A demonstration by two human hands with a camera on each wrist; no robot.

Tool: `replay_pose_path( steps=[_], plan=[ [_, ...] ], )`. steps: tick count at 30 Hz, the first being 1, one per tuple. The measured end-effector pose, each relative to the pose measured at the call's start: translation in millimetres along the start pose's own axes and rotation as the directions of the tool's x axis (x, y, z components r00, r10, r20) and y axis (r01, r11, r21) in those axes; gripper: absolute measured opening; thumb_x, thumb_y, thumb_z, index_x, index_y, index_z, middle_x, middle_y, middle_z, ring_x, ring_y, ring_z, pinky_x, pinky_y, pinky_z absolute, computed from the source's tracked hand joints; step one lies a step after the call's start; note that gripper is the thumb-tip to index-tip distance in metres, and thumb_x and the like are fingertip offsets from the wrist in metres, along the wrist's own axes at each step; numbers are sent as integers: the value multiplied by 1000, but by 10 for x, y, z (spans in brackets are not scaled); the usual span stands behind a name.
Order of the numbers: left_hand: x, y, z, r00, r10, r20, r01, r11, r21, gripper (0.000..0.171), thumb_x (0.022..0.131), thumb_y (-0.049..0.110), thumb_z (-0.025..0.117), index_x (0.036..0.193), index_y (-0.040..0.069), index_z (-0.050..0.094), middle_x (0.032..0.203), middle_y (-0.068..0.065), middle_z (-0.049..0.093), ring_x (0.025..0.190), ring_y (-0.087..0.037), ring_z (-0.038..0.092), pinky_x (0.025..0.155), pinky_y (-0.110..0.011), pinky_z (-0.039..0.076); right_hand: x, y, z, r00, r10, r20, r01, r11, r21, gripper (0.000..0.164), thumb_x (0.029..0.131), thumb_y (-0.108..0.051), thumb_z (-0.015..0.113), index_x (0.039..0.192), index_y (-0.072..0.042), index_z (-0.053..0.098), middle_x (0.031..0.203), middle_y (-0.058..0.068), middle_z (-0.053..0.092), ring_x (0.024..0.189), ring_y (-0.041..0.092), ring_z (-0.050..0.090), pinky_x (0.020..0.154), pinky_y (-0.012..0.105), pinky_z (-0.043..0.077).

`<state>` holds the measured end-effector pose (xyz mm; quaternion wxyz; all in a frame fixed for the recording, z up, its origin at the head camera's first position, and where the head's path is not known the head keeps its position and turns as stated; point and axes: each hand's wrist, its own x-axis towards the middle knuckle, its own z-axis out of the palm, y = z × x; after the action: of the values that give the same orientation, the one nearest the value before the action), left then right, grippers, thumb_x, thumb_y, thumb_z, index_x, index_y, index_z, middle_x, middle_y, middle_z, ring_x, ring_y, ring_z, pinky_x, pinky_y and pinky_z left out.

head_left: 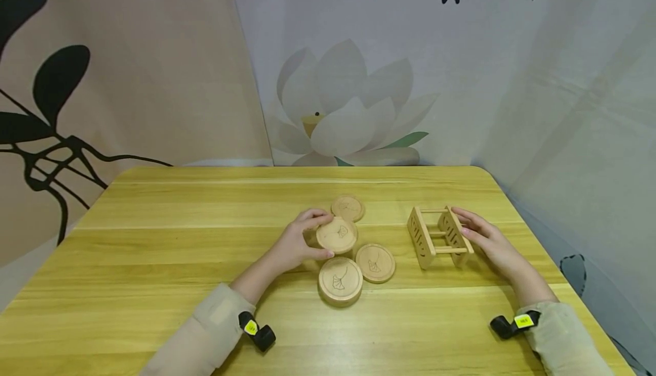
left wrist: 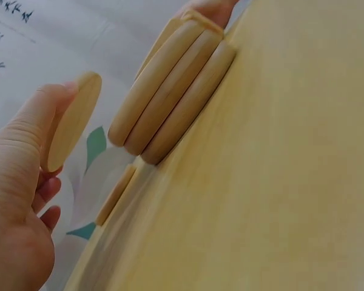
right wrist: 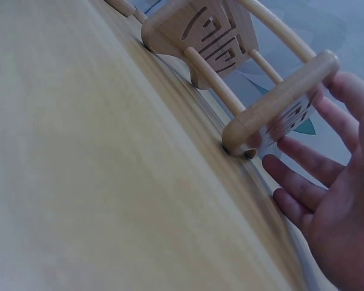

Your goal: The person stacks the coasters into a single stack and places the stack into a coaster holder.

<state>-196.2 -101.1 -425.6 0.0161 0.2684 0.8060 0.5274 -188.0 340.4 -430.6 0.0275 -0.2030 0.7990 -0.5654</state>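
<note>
Pale sleeves [head_left: 202, 327] flank our wooden discs [head_left: 376, 263] and rack [head_left: 421, 242] on the table [head_left: 169, 262].
We pinch one disc [head_left: 335, 233] in the left hand [head_left: 293, 240], lifted just behind the stack [head_left: 340, 283], two more discs lying near; our right hand [head_left: 490, 246], fingers slightly spread, touches the rack's right end panel [head_left: 453, 233].

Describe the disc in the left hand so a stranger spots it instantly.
On the yellow wooden table, go to the cluster of round wooden discs, left of the slotted wooden rack. The disc is in the left hand, between thumb and fingers. Unlike its neighbours, it is gripped and raised off the table.
</note>
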Motion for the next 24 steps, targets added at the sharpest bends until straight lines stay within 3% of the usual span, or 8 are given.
replay_pose_path(
  steps=[7, 18, 24],
  plan=[
    [-155, 52, 24, 999, 23, 36, -22, 999, -25, 74, 68, 16, 88, 133, 3, 55, 137, -10, 45, 130, -29, 35, 109, -54, 20, -8, 13, -4, 1000, 14, -3, -14, 1000, -20, 47, 103, -9, 41, 149, -4, 31, 136, 6, 46, 116, 2, 47, 92, 14, 37],
    [-333, 115, 53, 996, 36, 84, -35, 999, -18, 77, 65, 19, 89, 134, 5, 56, 138, -15, 44, 130, -30, 35, 108, -58, 17, -4, 7, -6, 1000, 13, -5, -13, 1000, -9, 48, 103, -10, 42, 149, -4, 31, 134, 5, 48, 116, 2, 48, 92, 14, 38],
    [-367, 108, 79, 993, 55, 100, -52, 998, -26, 76, 66, 20, 89, 133, 5, 56, 136, -11, 46, 129, -27, 36, 108, -56, 20, -6, -3, -2, 999, 44, -2, -44, 999, -24, 48, 104, -13, 42, 150, -6, 30, 137, 18, 44, 116, 1, 47, 92, 13, 37]
  ],
)
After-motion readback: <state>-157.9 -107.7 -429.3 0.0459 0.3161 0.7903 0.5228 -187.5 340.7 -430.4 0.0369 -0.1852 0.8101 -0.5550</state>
